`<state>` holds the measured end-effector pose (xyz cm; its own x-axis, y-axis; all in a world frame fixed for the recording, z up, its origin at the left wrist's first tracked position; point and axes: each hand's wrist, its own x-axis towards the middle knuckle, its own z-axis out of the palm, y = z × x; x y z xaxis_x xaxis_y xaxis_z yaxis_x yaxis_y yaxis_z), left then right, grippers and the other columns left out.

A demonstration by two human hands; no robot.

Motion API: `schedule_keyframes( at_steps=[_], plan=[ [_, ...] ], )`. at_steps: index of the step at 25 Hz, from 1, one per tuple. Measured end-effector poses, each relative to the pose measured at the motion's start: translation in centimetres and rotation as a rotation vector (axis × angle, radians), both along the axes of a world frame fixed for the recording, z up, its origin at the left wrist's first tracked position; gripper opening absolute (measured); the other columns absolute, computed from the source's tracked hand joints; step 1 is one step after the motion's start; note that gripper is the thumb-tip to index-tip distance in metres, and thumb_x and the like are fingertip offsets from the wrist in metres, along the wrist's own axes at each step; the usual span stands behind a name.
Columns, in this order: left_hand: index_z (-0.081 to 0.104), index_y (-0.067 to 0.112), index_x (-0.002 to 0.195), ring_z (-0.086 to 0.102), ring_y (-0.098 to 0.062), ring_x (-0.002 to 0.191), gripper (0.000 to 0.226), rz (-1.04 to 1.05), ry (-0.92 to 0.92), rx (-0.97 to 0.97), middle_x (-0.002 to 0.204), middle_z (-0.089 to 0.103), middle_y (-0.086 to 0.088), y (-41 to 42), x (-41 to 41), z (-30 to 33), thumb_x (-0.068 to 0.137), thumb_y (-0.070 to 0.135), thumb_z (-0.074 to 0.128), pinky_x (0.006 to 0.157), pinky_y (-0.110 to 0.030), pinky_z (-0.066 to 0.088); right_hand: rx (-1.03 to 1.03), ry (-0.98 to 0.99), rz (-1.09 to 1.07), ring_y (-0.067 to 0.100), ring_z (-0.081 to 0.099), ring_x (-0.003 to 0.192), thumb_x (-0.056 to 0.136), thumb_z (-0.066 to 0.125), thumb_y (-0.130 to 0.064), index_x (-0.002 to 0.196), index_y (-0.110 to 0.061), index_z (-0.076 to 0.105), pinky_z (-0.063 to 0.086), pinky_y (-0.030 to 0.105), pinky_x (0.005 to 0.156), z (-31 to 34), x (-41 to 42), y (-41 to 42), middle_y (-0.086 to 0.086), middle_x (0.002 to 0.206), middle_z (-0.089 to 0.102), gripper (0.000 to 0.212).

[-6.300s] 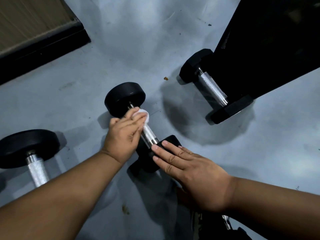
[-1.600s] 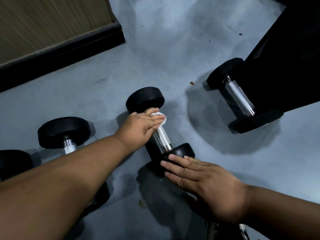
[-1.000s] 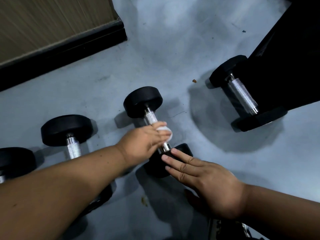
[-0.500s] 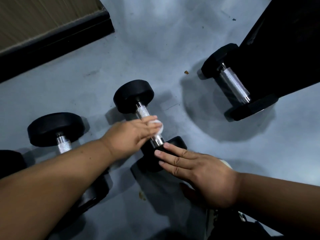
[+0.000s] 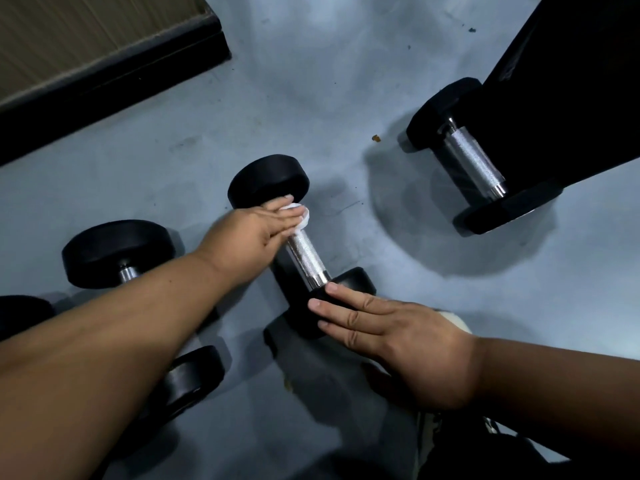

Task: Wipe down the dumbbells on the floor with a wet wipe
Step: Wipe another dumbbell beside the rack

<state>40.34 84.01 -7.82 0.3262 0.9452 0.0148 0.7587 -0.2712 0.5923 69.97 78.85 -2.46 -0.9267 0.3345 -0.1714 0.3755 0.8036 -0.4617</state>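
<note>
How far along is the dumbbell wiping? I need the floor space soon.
Nothing shows as finished. In hand: the left hand presses the wet wipe on the middle dumbbell handle, while the right hand steadies its near head. The left dumbbell and hex dumbbell lie untouched.

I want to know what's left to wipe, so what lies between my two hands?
In the head view, the bare knurled chrome handle of the round black dumbbell spans between the left hand, which presses the white wet wipe, and the right hand resting on its near head.
</note>
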Motion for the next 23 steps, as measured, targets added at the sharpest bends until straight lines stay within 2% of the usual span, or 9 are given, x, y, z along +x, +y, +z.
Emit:
schedule_keyframes(
  at_steps=[2, 6, 8, 11, 14, 17, 19, 21, 23],
  plan=[
    [0.071, 0.016, 0.131, 0.05, -0.014, 0.14, 0.041, 0.01, 0.024, 0.0, 0.14, 0.065, -0.001, -0.9, 0.9, -0.4, 0.098, 0.025, 0.049, 0.118, -0.018, 0.031, -0.001, 0.005, -0.003, 0.019, 0.009, 0.163, 0.085, 0.066, -0.021, 0.159, -0.012, 0.043, 0.02, 0.03, 0.13, -0.1, 0.0, 0.0, -0.001, 0.174, 0.021, 0.078],
    [0.069, 0.016, 0.135, 0.043, -0.008, 0.143, 0.042, -0.344, 0.022, -0.033, 0.142, 0.063, 0.006, -4.0, 2.5, -0.5, 0.094, 0.013, 0.058, 0.117, -0.017, 0.031, 0.015, 0.02, 0.011, 0.02, 0.01, 0.163, 0.083, 0.068, -0.022, 0.159, -0.011, 0.043, 0.017, 0.028, 0.13, -0.2, 0.1, 0.0, 0.001, 0.174, 0.023, 0.08],
    [0.07, 0.016, 0.134, 0.043, -0.004, 0.142, 0.042, -0.252, -0.019, -0.013, 0.141, 0.063, 0.007, -2.5, 1.5, -0.6, 0.093, 0.012, 0.059, 0.119, -0.013, 0.027, -0.012, 0.028, 0.022, 0.02, 0.01, 0.163, 0.084, 0.07, -0.02, 0.158, -0.011, 0.044, 0.019, 0.03, 0.129, -0.3, -0.1, 0.0, 0.001, 0.173, 0.024, 0.08],
    [0.07, 0.014, 0.131, 0.044, -0.002, 0.141, 0.039, 0.072, -0.14, -0.042, 0.14, 0.065, 0.002, -1.3, 0.6, -1.1, 0.095, 0.017, 0.057, 0.12, -0.015, 0.027, -0.021, 0.033, 0.038, 0.019, 0.008, 0.163, 0.084, 0.069, -0.019, 0.158, -0.01, 0.043, 0.016, 0.028, 0.129, -0.4, -0.3, 0.1, 0.001, 0.174, 0.024, 0.079],
    [0.069, 0.02, 0.134, 0.043, -0.005, 0.145, 0.041, -0.058, -0.044, -0.014, 0.144, 0.062, 0.006, -3.8, 2.0, -1.4, 0.095, 0.016, 0.058, 0.118, -0.012, 0.028, -0.005, 0.041, 0.035, 0.022, 0.012, 0.163, 0.082, 0.072, -0.018, 0.158, -0.009, 0.044, 0.023, 0.033, 0.129, -0.5, -0.2, 0.0, 0.004, 0.173, 0.026, 0.082],
    [0.068, 0.019, 0.136, 0.042, -0.008, 0.146, 0.042, -0.267, -0.012, 0.017, 0.146, 0.06, 0.009, -4.4, 1.1, -1.2, 0.097, 0.012, 0.057, 0.117, -0.019, 0.035, 0.039, 0.043, 0.045, 0.025, 0.016, 0.162, 0.08, 0.074, -0.018, 0.157, -0.006, 0.045, 0.023, 0.033, 0.129, -0.5, -0.3, -0.3, 0.007, 0.172, 0.029, 0.083],
    [0.069, 0.017, 0.135, 0.048, -0.011, 0.142, 0.042, -0.127, 0.005, 0.108, 0.143, 0.061, 0.004, -2.5, -0.2, -1.4, 0.096, 0.012, 0.055, 0.116, -0.019, 0.036, 0.052, 0.049, 0.054, 0.024, 0.014, 0.162, 0.081, 0.072, -0.017, 0.157, -0.005, 0.043, 0.016, 0.032, 0.131, -0.5, -0.5, -0.2, 0.007, 0.172, 0.027, 0.083],
    [0.069, 0.016, 0.134, 0.055, -0.016, 0.136, 0.042, 0.041, 0.056, 0.138, 0.14, 0.065, 0.001, -1.4, -0.8, -1.0, 0.096, 0.018, 0.049, 0.11, -0.03, 0.048, 0.056, 0.058, 0.054, 0.024, 0.012, 0.162, 0.082, 0.069, -0.017, 0.157, -0.004, 0.043, 0.015, 0.033, 0.131, -0.6, -0.6, -0.2, 0.008, 0.172, 0.026, 0.081],
    [0.067, 0.016, 0.135, 0.06, -0.022, 0.132, 0.048, -0.024, 0.149, 0.18, 0.139, 0.066, -0.003, -2.6, 0.4, -0.7, 0.093, 0.018, 0.042, 0.094, -0.04, 0.06, 0.073, 0.058, 0.056, 0.025, 0.013, 0.162, 0.081, 0.068, -0.018, 0.157, -0.004, 0.044, 0.019, 0.035, 0.131, -0.6, -0.5, -0.4, 0.008, 0.172, 0.026, 0.082]
  ],
)
